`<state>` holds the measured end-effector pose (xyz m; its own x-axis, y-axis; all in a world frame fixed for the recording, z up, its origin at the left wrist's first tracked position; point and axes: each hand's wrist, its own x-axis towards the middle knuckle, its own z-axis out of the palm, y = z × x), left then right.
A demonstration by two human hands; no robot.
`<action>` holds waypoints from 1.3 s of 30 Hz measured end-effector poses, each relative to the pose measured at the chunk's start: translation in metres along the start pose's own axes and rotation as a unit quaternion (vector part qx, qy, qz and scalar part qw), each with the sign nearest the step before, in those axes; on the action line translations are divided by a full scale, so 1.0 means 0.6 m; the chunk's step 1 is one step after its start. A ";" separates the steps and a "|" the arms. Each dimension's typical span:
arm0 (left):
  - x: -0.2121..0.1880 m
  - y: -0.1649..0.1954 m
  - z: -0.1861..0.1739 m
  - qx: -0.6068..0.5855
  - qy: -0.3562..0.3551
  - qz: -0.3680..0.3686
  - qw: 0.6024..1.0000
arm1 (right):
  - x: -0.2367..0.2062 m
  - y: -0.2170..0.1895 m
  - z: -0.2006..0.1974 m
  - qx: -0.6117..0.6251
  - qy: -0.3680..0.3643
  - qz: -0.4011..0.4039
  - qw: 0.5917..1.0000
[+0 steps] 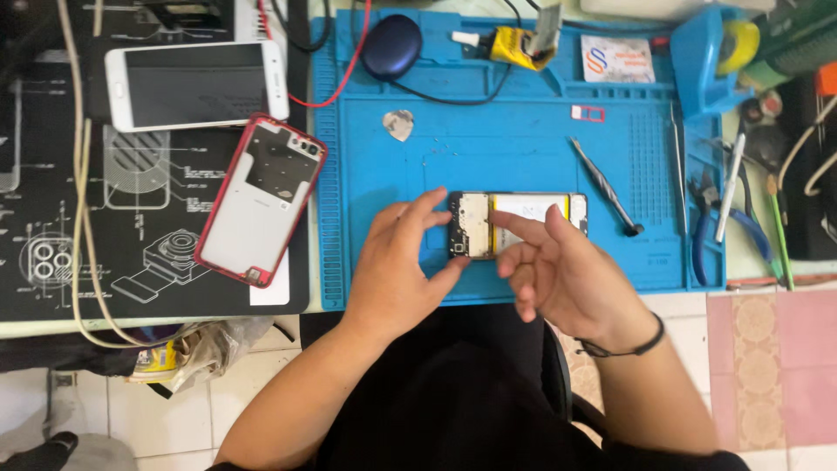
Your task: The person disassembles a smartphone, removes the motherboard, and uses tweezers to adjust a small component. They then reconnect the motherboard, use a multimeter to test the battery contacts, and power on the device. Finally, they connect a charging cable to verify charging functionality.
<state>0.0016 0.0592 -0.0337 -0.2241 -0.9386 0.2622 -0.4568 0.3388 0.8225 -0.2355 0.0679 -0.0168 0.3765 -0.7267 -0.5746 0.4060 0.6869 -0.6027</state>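
An opened phone (pixel 516 225) lies flat on the blue work mat (pixel 523 148), towards the mat's near edge and a little right of its middle. Its back cover is off, so the inside shows: a dark circuit board with a pale metal shield at the left end, a yellow-edged white battery in the middle, and a small pale strip at the right end.

The left hand (pixel 397 275) grips the phone's left end, the thumb at the near edge and the forefinger curled over the far edge by the board. The right hand (pixel 562 275) hovers over the phone's near right part with its fingers loosely bent and close together; the forefinger tip rests on or just above the battery, and it cannot be told which. This hand holds nothing that can be seen. A dark band circles its wrist.

Right of the phone, on the mat, a dark metal screwdriver (pixel 607 187) lies at a slant, near the phone's right end. Beyond the phone, towards the mat's far side, lie a pale triangular pick (pixel 399 124), a small red card tray (pixel 588 112), a dark blue rounded case (pixel 391 46) and a yellow glue tube (pixel 510 44). Blue-handled pliers (pixel 703 228) sit at the mat's right edge.

Left of the mat, well apart from the phone, a red-rimmed back cover (pixel 260 199) lies inside-up on a black printed mat (pixel 52 192), and beyond it rests a white phone (pixel 197 85) with its screen dark.
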 end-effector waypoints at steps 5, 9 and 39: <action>0.000 0.005 0.000 -0.006 0.003 0.006 1.000 | 0.010 0.017 -0.001 0.026 0.006 -0.051 0.998; 0.001 0.006 -0.001 0.004 0.001 0.003 1.000 | 0.006 0.026 0.009 0.007 0.034 -0.077 0.996; -0.002 0.005 -0.003 -0.005 0.004 0.009 1.000 | 0.055 0.019 0.067 -0.311 0.132 -0.195 0.921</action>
<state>0.0019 0.0609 -0.0308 -0.2253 -0.9326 0.2820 -0.4440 0.3559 0.8223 -0.1851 0.0515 -0.0206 0.0538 -0.9484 -0.3124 -0.1198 0.3045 -0.9449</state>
